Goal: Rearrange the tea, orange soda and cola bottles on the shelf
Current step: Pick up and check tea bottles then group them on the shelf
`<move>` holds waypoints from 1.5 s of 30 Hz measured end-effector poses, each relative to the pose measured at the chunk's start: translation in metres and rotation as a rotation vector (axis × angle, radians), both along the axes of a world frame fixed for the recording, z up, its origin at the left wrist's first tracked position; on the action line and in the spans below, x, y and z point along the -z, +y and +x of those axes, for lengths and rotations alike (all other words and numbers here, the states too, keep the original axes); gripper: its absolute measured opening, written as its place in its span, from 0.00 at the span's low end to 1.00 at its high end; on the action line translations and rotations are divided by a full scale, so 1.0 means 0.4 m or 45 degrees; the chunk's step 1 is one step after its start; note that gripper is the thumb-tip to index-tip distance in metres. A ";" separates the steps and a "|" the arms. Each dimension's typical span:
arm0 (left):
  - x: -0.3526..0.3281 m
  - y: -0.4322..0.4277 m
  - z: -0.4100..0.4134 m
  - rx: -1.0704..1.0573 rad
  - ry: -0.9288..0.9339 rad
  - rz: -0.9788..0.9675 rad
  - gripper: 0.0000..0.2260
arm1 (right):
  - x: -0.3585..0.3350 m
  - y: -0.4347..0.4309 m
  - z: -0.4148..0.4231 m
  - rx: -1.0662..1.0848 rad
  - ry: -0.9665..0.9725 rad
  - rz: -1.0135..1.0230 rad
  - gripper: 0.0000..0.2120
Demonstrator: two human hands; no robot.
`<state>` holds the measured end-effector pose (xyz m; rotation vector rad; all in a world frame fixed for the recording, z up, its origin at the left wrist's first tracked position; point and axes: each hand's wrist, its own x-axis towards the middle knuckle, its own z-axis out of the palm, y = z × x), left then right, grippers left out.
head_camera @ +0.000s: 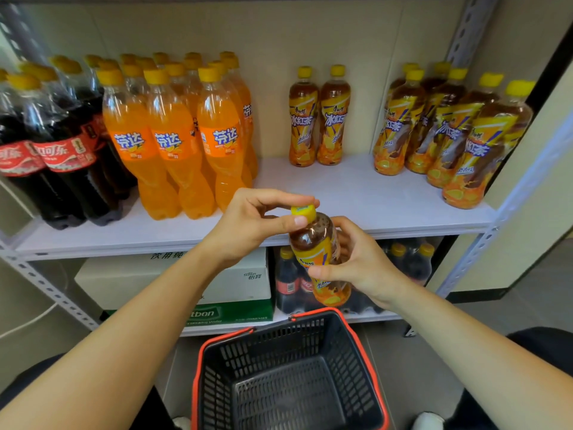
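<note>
Jointly, hands (245, 226) (364, 265) grip tea bottle (313, 243), basket (273, 342) below

**What the shelf view keeps out of sight**

At the left end of the shelf (341, 187) the cola bottles (59, 156) run off the picture's left side, and the front ones cover the back rows. Behind the three front orange soda bottles (173, 141) little more than caps show. At the right end, the rear tea bottles (449, 135) are mostly screened by those nearer the front edge. The held tea bottle (316, 246) has its neck covered by the left hand (254, 225) and part of its label by the right hand (362, 265). Under that shelf, the white box (242, 280) sits partly behind the left forearm (155, 305), its top print cut by the shelf's front edge. The dark bottles (409, 262) there are half hidden. The basket (273, 339) is cut off at the bottom.
</note>
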<state>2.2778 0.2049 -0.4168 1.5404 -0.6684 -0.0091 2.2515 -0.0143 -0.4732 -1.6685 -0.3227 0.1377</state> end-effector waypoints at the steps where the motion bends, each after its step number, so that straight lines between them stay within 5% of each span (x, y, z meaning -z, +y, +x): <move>1: -0.004 0.006 -0.001 0.043 -0.005 0.005 0.11 | -0.001 -0.004 0.000 -0.005 -0.006 0.001 0.35; 12: -0.002 -0.022 -0.012 -0.022 0.036 -0.062 0.04 | -0.005 -0.019 -0.009 -0.039 -0.042 -0.040 0.32; 25: 0.027 -0.028 -0.007 -0.176 -0.037 0.114 0.18 | -0.043 -0.012 -0.018 0.064 0.347 0.291 0.26; 32: 0.047 -0.047 -0.037 0.071 0.091 0.399 0.27 | -0.073 -0.029 0.003 0.242 0.580 0.570 0.30; 35: 0.055 -0.048 -0.046 0.212 0.130 0.486 0.39 | -0.093 -0.046 0.018 0.306 0.616 0.725 0.30; 38: 0.063 -0.060 -0.051 0.301 0.182 0.412 0.46 | -0.108 -0.073 0.023 0.304 0.627 0.838 0.25; 42: 0.055 -0.078 -0.045 0.067 0.188 0.188 0.37 | -0.103 -0.087 0.021 0.225 0.578 0.803 0.12; 45: 0.045 -0.083 -0.044 0.021 0.308 -0.054 0.28 | -0.092 -0.079 0.018 0.184 0.498 0.774 0.13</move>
